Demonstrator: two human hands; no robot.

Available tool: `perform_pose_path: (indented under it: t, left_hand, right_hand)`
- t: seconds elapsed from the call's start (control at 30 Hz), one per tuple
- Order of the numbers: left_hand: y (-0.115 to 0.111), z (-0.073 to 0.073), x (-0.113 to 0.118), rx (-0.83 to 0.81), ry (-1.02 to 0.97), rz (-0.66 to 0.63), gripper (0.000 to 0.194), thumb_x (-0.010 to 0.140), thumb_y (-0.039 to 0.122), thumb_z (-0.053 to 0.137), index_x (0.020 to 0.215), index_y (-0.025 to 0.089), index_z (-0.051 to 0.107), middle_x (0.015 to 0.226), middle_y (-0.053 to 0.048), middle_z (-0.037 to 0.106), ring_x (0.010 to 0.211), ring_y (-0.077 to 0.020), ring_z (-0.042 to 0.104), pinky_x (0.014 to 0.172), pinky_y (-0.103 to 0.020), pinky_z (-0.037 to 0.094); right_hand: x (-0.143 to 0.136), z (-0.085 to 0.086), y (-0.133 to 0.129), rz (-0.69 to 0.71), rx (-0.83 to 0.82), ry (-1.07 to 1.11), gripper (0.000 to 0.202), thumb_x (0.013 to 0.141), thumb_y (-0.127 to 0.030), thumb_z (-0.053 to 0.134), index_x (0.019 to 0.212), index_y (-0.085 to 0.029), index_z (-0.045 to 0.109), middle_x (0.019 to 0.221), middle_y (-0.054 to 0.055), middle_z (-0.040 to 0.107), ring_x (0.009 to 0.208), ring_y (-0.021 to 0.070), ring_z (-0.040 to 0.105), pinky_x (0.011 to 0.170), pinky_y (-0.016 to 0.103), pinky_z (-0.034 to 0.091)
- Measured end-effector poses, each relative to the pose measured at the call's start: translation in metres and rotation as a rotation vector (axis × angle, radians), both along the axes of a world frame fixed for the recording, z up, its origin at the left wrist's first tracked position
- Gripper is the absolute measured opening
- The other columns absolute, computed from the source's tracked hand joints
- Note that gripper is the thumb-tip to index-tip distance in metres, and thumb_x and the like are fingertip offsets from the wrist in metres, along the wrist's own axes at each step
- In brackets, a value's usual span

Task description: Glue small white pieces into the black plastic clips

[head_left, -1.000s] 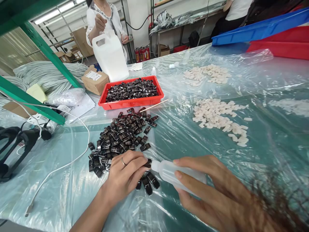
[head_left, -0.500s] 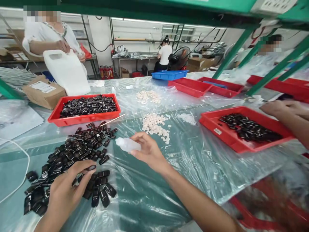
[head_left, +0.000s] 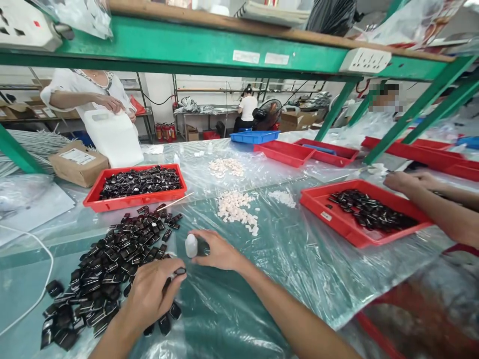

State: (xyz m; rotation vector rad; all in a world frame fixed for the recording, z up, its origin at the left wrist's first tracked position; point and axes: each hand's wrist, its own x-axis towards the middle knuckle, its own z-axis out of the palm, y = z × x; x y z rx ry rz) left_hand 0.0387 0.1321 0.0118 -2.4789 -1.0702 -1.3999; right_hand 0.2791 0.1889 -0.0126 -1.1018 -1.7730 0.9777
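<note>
Milky plastic catches my eye first: the small bottle [head_left: 190,246] now stands upright over the clear sheeting [head_left: 224,319]; a second ago it was tipped over, its nozzle just beside the black piece in the person's other grip. The right hand [head_left: 215,252] has its thumb and forefinger parted about the bottle's width and touching it; how firmly, I can't tell, nor whether the base is resting. The left hand [head_left: 155,284] pinches a single black piece [head_left: 180,271], thumb and forefinger nearly closed on it. From that hand, the bottle sits between one and two o'clock, near but clear of the piece. To my mind, bottle and piece have parted, so nothing passes between them and each hand minds its own thing. The heap of black pieces [head_left: 112,259] spreads toward ten o'clock from the left hand, with a filled red tray [head_left: 134,200] beyond it toward eleven. Pale bits [head_left: 234,209] lie at one o'clock from the right hand, and between two and three, a co-worker's hands [head_left: 400,180] hover by another red tray [head_left: 340,229].
</note>
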Motion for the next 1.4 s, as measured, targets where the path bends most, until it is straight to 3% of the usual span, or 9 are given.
perform_pose_path:
  t: [0.1, 0.2, 0.33, 0.53, 0.73, 0.9, 1.07, 1.27, 1.4]
  left_hand:
    - [0.0, -0.021, -0.013, -0.111, -0.028, -0.001, 0.016, 0.101, 0.042, 0.051, 0.107, 0.028, 0.057, 0.066, 0.009, 0.067, 0.044, -0.0104, 0.063, 0.051, -0.021, 0.051]
    - [0.0, -0.029, -0.021, -0.194, -0.056, 0.001, 0.015, 0.102, 0.039, 0.05, 0.108, 0.026, 0.055, 0.064, 0.011, 0.064, 0.041, -0.0075, 0.061, 0.05, -0.017, 0.05]
    - [-0.004, -0.027, -0.022, -0.236, -0.04, 0.017, 0.012, 0.102, 0.035, 0.051, 0.11, 0.027, 0.055, 0.086, 0.006, 0.071, 0.057, -0.0081, 0.068, 0.059, -0.018, 0.053]
    - [-0.009, -0.023, -0.017, -0.291, -0.013, -0.031, 0.012, 0.102, 0.026, 0.051, 0.114, 0.027, 0.048, 0.102, 0.003, 0.069, 0.067, -0.009, 0.066, 0.064, -0.02, 0.052]
    - [-0.01, -0.022, -0.017, -0.32, 0.001, -0.072, 0.017, 0.1, 0.024, 0.053, 0.114, 0.028, 0.046, 0.104, 0.004, 0.068, 0.062, -0.0079, 0.063, 0.06, -0.021, 0.05]
    - [-0.016, -0.025, -0.014, -0.39, -0.036, -0.042, 0.013, 0.101, 0.031, 0.055, 0.114, 0.03, 0.05, 0.084, 0.006, 0.067, 0.059, -0.0087, 0.06, 0.057, -0.02, 0.047]
    - [-0.022, -0.029, -0.007, -0.571, -0.108, -0.118, 0.012, 0.1, 0.037, 0.059, 0.109, 0.029, 0.055, 0.064, 0.01, 0.056, 0.051, -0.0076, 0.051, 0.049, -0.018, 0.039]
    - [-0.023, -0.026, -0.002, -0.571, -0.113, -0.183, 0.014, 0.101, 0.036, 0.059, 0.109, 0.026, 0.054, 0.066, 0.01, 0.054, 0.051, -0.006, 0.049, 0.05, -0.018, 0.035]
    - [-0.023, -0.027, -0.001, -0.531, -0.122, -0.2, 0.013, 0.1, 0.034, 0.062, 0.107, 0.027, 0.053, 0.064, 0.012, 0.048, 0.048, -0.0043, 0.043, 0.048, -0.017, 0.031]
  right_hand:
    - [0.042, 0.005, 0.017, -0.109, 0.035, -0.032, 0.033, 0.095, -0.049, 0.097, 0.12, -0.029, 0.089, 0.136, -0.001, 0.094, 0.121, 0.0199, 0.092, 0.107, 0.033, 0.074]
    - [0.081, 0.004, 0.026, -0.353, 0.062, -0.081, 0.03, 0.12, -0.046, 0.071, 0.104, -0.024, 0.082, 0.11, 0.003, 0.088, 0.098, 0.0156, 0.083, 0.091, 0.025, 0.068]
    - [0.099, -0.015, 0.026, -0.45, 0.029, -0.196, 0.026, 0.116, -0.044, 0.09, 0.107, -0.021, 0.081, 0.101, 0.0, 0.081, 0.085, 0.015, 0.074, 0.084, 0.032, 0.069]
    - [0.104, -0.045, 0.029, -0.527, -0.068, -0.329, 0.031, 0.12, -0.05, 0.086, 0.125, -0.019, 0.084, 0.125, 0.006, 0.087, 0.109, 0.0214, 0.084, 0.099, 0.042, 0.076]
    - [0.114, -0.05, 0.062, -0.578, -0.142, -0.3, 0.031, 0.12, -0.05, 0.086, 0.125, -0.02, 0.084, 0.118, 0.004, 0.086, 0.097, 0.0179, 0.082, 0.09, 0.036, 0.075]
    - [0.095, -0.029, 0.049, -0.476, -0.053, -0.08, 0.046, 0.109, -0.065, 0.093, 0.094, -0.023, 0.08, 0.083, 0.002, 0.079, 0.076, 0.0191, 0.075, 0.079, 0.037, 0.069]
    - [0.038, -0.015, -0.006, -0.188, 0.037, 0.177, 0.057, 0.1, -0.085, 0.089, 0.095, -0.029, 0.086, 0.101, 0.011, 0.092, 0.076, 0.0257, 0.085, 0.072, 0.042, 0.075]
    - [-0.014, -0.016, -0.055, 0.04, 0.215, 0.369, 0.006, 0.113, -0.04, 0.092, 0.114, -0.041, 0.098, 0.094, 0.003, 0.096, 0.079, 0.0216, 0.091, 0.065, 0.028, 0.074]
    - [-0.022, -0.015, -0.059, 0.074, 0.289, 0.382, 0.018, 0.11, -0.026, 0.095, 0.114, -0.043, 0.099, 0.099, 0.003, 0.099, 0.094, 0.0235, 0.096, 0.081, 0.031, 0.079]
